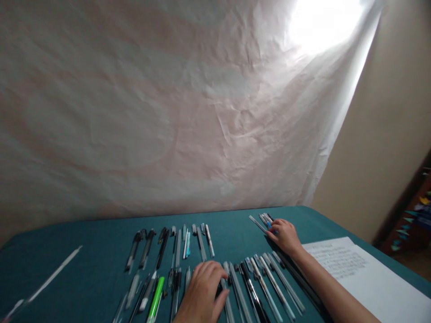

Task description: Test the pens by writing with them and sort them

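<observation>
My left hand (204, 292) is low in the middle, over a row of pens. Its thumb and forefinger are apart, beside a clear-barrelled pen (226, 296), and nothing shows held between them. At the back right, the curled fingers of my right hand (284, 235) are around a pen with a blue part (276, 231), mostly hidden by the hand. Several more pens (264, 220) lie against those fingertips. A bright green pen (156, 298) lies left of my left hand, and black pens (252, 291) lie to its right.
A teal cloth (101, 260) covers the table. Another row of pens (163, 249) lies farther back. A long pale strip (55, 273) is at the far left. Written sheets (340, 264) lie under and beside my right forearm. A pale, creased sheet (168, 112) hangs behind.
</observation>
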